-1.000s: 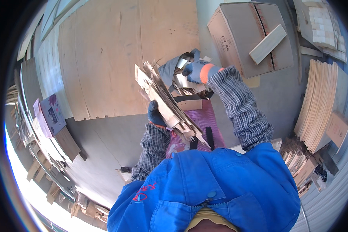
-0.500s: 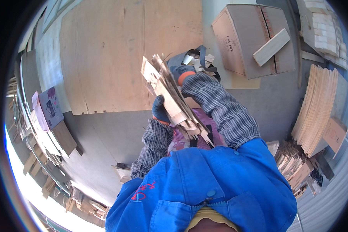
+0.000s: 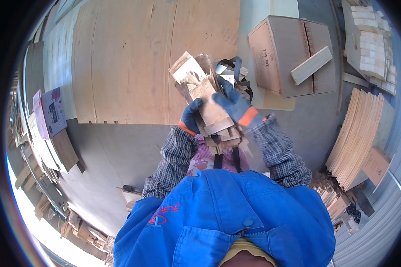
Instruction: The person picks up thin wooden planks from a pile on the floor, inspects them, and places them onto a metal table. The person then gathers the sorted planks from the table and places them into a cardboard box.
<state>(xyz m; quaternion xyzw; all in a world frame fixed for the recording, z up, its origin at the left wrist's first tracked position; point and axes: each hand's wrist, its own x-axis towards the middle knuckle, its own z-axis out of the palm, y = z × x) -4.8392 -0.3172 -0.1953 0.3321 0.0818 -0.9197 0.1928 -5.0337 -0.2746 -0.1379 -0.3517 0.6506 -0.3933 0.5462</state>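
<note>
A thick bundle of thin, broken wood strips point(image 3: 209, 101) is up in front of my chest, its ends jagged and uneven. My left hand point(image 3: 191, 117), in a dark glove with an orange cuff, grips the bundle's left edge with the thumb over the top strip. On the opposite edge my right hand point(image 3: 234, 105), gloved alike, closes round the strips; part of its fingers is hidden behind them. Just beyond the right hand lies a dark bag with straps point(image 3: 242, 80), with pale scraps in it.
Large plywood sheets point(image 3: 129, 66) spread ahead and to the left. At far right stands a cardboard box point(image 3: 276, 58) bearing a loose board point(image 3: 312, 65). A tall stack of thin sheets point(image 3: 356, 133) is on the right. A purple-white carton point(image 3: 53, 112) sits left.
My right hand has come from the bundle's far side onto its right edge. The bundle has turned, so its broad top face now shows.
</note>
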